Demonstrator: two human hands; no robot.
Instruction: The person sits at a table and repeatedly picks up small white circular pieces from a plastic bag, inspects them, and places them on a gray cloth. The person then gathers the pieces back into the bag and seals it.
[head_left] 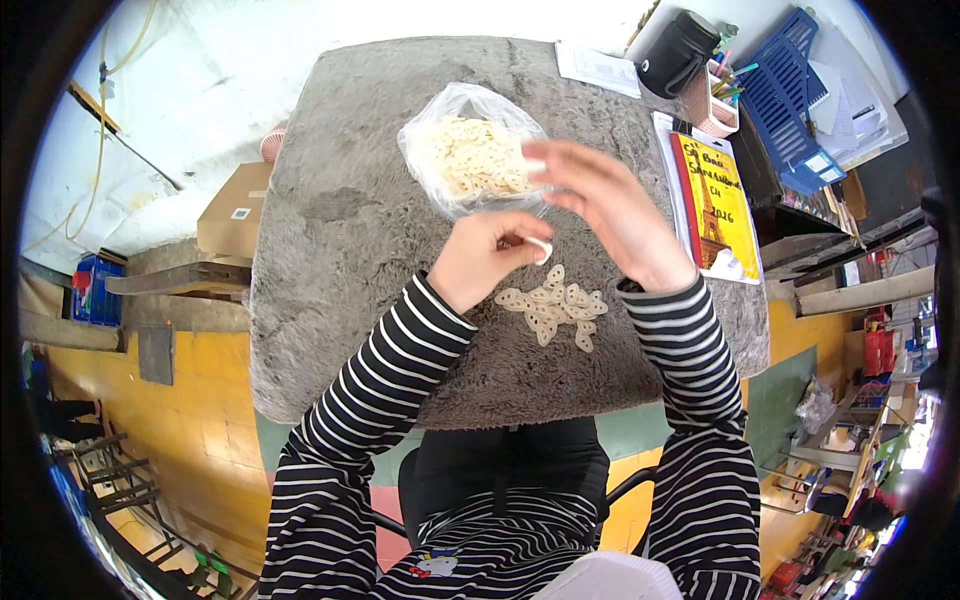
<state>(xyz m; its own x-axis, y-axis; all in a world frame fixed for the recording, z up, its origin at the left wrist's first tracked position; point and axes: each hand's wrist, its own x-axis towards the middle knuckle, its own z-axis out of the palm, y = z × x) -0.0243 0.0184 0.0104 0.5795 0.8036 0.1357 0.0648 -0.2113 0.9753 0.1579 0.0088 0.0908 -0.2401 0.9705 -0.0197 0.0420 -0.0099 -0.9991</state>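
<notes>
Piece (543,252), small and whitish, is pinched between your left hand's (487,252) thumb and curled fingers, just above the loose pile (556,308). Your right hand (615,210) is part-open and blurry beside the clear bag (424,165), so I can't tell if it's got anything. Pile's all flat, cream, holey bits, with lots more bagged up. Grey fuzzy cover (340,260) underneath; yellow book (716,200) off right has black handwriting on it.

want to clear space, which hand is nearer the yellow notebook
Right. The right hand is left of the yellow notebook, apart from it; the left hand is farther left, near the plastic bag.
</notes>
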